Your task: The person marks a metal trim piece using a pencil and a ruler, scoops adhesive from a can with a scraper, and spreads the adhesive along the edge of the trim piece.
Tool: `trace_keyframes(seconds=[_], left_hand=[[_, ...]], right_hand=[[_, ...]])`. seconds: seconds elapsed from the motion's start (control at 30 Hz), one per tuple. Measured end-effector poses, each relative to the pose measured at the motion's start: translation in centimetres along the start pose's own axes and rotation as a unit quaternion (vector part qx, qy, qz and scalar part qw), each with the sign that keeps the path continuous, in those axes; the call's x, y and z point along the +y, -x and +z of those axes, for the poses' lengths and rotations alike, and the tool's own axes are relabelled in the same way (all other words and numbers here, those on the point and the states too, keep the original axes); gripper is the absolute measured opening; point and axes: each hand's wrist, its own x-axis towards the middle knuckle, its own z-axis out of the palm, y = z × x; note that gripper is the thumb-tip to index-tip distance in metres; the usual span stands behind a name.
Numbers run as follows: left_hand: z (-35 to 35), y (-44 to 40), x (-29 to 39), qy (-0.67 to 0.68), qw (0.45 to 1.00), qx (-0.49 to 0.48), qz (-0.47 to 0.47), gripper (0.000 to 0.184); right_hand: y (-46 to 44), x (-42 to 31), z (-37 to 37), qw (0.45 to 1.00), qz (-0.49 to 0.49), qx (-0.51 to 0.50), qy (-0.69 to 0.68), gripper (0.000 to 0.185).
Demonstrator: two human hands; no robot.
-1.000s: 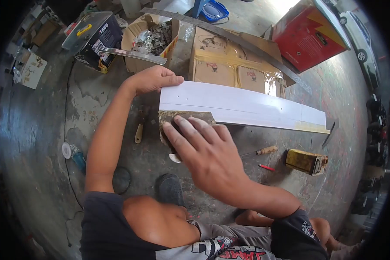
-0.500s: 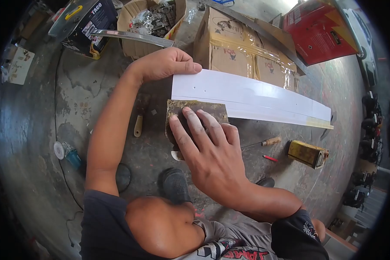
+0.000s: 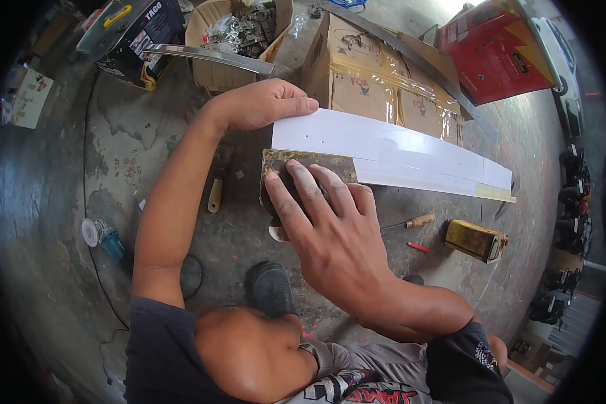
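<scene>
A long white panel (image 3: 397, 151) with small holes and a thin line along it stretches rightward from the centre. My left hand (image 3: 266, 104) grips its upper left corner, thumb on top and fingers curled under. My right hand (image 3: 330, 236) lies with fingers spread on a dark, worn flat block (image 3: 275, 161), which overlaps the panel's lower left edge. A pale rounded piece (image 3: 278, 233) shows beneath the block. What supports the panel is mostly hidden.
Taped cardboard boxes (image 3: 363, 87) stand behind the panel, beside a box of metal parts (image 3: 242, 34) and a red box (image 3: 491, 60). On the floor are a yellow tin (image 3: 471, 240), a red pencil (image 3: 418, 247), a wooden-handled tool (image 3: 421, 220) and a grinder (image 3: 104, 239).
The view has tilted and shifted. My right hand and the block have moved slightly up over the panel's lower edge, covering more of the line there. My left hand keeps its hold.
</scene>
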Motion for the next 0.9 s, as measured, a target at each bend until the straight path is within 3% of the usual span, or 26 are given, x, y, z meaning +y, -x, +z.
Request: trace_keyframes(seconds=[0.67,0.9], left_hand=[[0.0,0.2,0.4,-0.003,1.0,-0.005,-0.002,0.04],[0.2,0.2,0.3,0.002,1.0,-0.004,0.01,0.044]], right_hand=[[-0.4,0.4,-0.2,1.0,-0.001,-0.014,-0.014,0.061],[0.4,-0.3,-2.2,0.996,-0.019,-0.063,-0.063,0.057]])
